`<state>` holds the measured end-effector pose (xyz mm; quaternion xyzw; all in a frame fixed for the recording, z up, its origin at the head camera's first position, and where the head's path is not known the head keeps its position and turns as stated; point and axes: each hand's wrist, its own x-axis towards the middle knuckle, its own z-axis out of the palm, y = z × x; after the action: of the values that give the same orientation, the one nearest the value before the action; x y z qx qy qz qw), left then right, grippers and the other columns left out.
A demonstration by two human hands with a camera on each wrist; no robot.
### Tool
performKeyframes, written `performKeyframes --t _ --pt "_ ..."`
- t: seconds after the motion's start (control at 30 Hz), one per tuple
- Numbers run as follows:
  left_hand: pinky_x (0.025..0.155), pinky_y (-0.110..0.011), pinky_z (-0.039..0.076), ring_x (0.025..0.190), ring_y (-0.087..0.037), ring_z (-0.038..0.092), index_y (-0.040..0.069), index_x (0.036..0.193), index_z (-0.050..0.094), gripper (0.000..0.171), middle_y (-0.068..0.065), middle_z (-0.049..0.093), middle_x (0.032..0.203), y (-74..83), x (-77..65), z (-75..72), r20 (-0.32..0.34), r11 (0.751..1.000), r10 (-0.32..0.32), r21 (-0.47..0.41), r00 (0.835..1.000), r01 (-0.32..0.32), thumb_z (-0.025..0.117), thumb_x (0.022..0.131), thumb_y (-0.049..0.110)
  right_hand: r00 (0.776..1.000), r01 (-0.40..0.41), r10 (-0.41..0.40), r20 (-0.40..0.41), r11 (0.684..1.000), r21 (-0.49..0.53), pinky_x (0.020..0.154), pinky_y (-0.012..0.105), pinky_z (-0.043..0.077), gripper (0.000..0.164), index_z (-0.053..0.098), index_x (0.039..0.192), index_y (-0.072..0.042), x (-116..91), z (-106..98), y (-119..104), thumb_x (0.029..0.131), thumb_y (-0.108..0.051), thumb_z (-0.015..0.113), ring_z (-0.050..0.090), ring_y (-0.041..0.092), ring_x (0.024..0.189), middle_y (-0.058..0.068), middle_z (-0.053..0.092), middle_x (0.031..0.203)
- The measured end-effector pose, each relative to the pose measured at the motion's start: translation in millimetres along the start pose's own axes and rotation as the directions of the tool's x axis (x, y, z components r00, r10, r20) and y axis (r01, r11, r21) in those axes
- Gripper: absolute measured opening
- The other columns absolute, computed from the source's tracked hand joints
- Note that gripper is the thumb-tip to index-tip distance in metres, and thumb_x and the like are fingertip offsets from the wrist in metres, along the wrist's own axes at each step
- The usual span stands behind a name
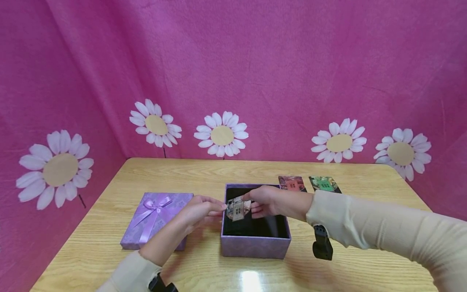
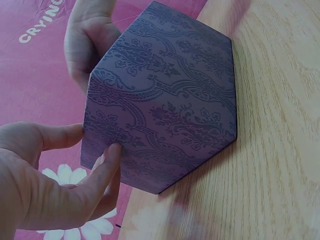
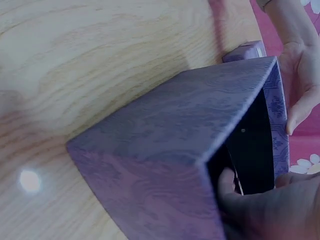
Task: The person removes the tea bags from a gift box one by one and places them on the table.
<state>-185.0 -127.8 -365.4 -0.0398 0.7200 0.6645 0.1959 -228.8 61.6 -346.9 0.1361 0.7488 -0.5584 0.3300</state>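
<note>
A purple patterned gift box [image 1: 255, 247] stands uncovered on the table, its inside black. My left hand [image 1: 205, 211] holds the box's left rim. In the left wrist view, the thumb is at the top edge and the index fingertip [image 2: 115, 150] touches the outer wall. My right hand [image 1: 265, 200] reaches over the box opening and pinches a printed card [image 1: 238, 209] with a pale, window-like design. In the right wrist view the right hand [image 3: 270, 205] is partly inside the box, where the card shows only as a thin edge.
The purple lid [image 1: 155, 215] with a ribbon bow lies left of the box. Behind the box on the right lie a red printed card [image 1: 292, 183] and a green printed card [image 1: 324, 184]. A pink cloth [image 1: 255, 81] with daisies hangs behind the wooden table [image 1: 175, 174].
</note>
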Motion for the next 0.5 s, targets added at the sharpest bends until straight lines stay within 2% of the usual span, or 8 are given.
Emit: performKeyframes --t 0.2,0.3,0.4,0.5 --pt "0.084 -0.032 0.06 0.081 -0.01 0.067 -0.018 0.111 0.059 0.033 -0.011 0.072 0.092 -0.7 0.4 -0.9 -0.002 1.0 0.004 -0.005 1.0 -0.004 0.062 0.087 0.005 0.999 -0.004 0.005 0.031 0.999 -0.042 0.107 0.043 0.048 0.048 0.038 0.136 0.006 -10 9 -13 0.094 -0.012 0.054 0.05 0.034 0.118 0.028 0.044 0.13" --pt "0.084 -0.032 0.06 0.083 -0.011 0.068 -0.017 0.111 0.059 0.034 -0.014 0.072 0.096 -0.6 0.1 -1.0 -0.002 1.0 0.0 0.0 1.0 0.0 0.062 0.087 0.006 0.999 -0.001 0.004 0.047 0.998 -0.066 0.107 0.043 0.048 0.049 0.037 0.137 0.007 -8 12 -14 0.094 -0.012 0.054 0.049 0.033 0.118 0.029 0.042 0.135" --pt "0.087 -0.034 0.059 0.086 -0.012 0.068 -0.016 0.112 0.059 0.034 -0.018 0.07 0.104 0.1 -0.2 -1.3 0.003 1.0 -0.007 0.0 1.0 0.007 0.062 0.087 0.007 0.998 0.011 -0.006 0.056 0.996 -0.084 0.108 0.045 0.047 0.05 0.038 0.136 0.008 -4 16 -14 0.093 -0.011 0.055 0.049 0.033 0.117 0.029 0.043 0.133" --pt "0.088 -0.034 0.059 0.086 -0.012 0.067 -0.016 0.113 0.059 0.034 -0.019 0.07 0.106 -0.3 -0.5 -1.9 0.008 1.0 -0.011 -0.012 1.0 0.011 0.062 0.087 0.007 0.996 0.025 -0.016 0.087 0.994 -0.108 0.108 0.045 0.046 0.041 0.045 0.128 0.009 1 21 -12 0.092 -0.008 0.054 0.051 0.029 0.111 0.022 0.051 0.116"
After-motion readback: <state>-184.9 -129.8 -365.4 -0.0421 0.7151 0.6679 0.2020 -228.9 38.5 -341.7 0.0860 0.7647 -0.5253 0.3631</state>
